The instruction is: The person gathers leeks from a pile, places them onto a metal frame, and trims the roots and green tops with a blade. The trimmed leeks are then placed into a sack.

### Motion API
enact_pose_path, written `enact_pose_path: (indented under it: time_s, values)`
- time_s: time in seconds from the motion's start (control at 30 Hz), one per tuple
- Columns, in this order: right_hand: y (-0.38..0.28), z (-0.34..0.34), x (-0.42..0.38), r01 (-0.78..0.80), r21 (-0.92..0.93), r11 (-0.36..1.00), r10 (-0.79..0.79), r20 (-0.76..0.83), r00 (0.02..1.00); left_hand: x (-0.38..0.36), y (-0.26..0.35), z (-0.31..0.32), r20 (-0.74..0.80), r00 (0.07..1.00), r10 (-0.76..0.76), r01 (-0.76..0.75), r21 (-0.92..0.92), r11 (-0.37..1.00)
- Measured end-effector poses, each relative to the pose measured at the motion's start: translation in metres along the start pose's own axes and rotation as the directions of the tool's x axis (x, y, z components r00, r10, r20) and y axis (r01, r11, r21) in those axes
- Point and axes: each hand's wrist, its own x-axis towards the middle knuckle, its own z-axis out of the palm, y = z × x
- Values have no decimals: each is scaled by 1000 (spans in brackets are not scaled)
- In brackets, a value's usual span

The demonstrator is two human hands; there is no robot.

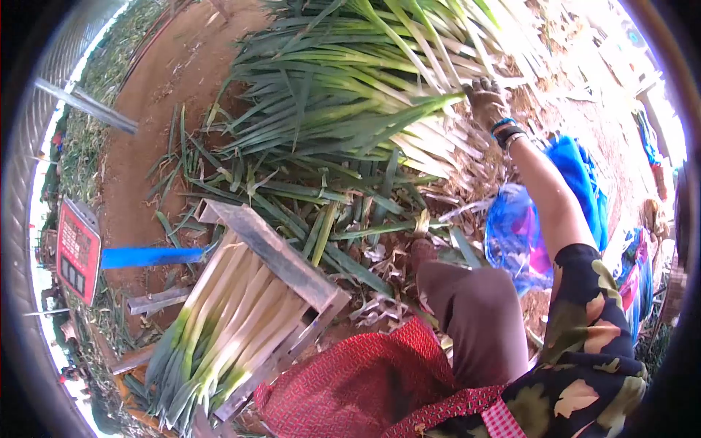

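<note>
Leeks lie heaped; one gloved right hand, grip closed, clutches one leek.

Rough wooden crate, glossy leeks

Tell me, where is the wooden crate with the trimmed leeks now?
In the head view, the wooden crate sits lower left on the ground, below the leek pile and left of the person's knee.

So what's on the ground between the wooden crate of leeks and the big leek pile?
In the head view, loose green leaves and dry trimmings lie between the crate and the pile.
</note>
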Motion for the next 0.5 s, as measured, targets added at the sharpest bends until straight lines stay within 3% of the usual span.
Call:
enact_pose_path:
  time_s: [0.03,0.07,0.13,0.17,0.2,0.23,0.3,0.33,0.37,0.4,0.47,0.5]
  values:
    - [1,1,8,-11,32,999,10,37,999,1,-2,2,17,1000,-7,7,7,1000]
    - [5,36,21,-41,72,997,50,-116,992,3,-6,5,37,999,-9,9,18,1000]
    - [15,45,33,-20,106,994,21,-2,1000,5,-17,8,83,997,-4,-1,69,998]
    - [19,55,34,33,126,992,-15,-146,989,5,-24,8,111,994,4,-15,104,994]
    - [22,49,39,61,248,967,-40,-86,995,4,-30,8,131,991,-1,-13,100,995]
    - [25,38,38,79,338,938,-35,-135,990,6,-33,12,146,989,-10,-5,98,995]
    - [25,0,27,71,423,903,14,-194,981,6,-40,15,170,980,-107,142,-207,968]
    - [26,15,27,222,689,690,90,-386,918,8,-46,18,190,970,-148,209,-353,912]
    - [27,0,32,125,667,735,172,-361,916,4,-83,34,311,935,-171,321,-532,784]
    - [24,-29,37,22,643,766,257,-337,906,5,-78,32,283,944,-170,290,-464,837]
    - [27,-57,63,-5,985,173,497,-83,864,8,-62,24,229,960,-159,227,-309,924]
    - [24,-114,67,-126,926,357,497,-73,865,2,-73,37,176,964,-201,267,-676,687]
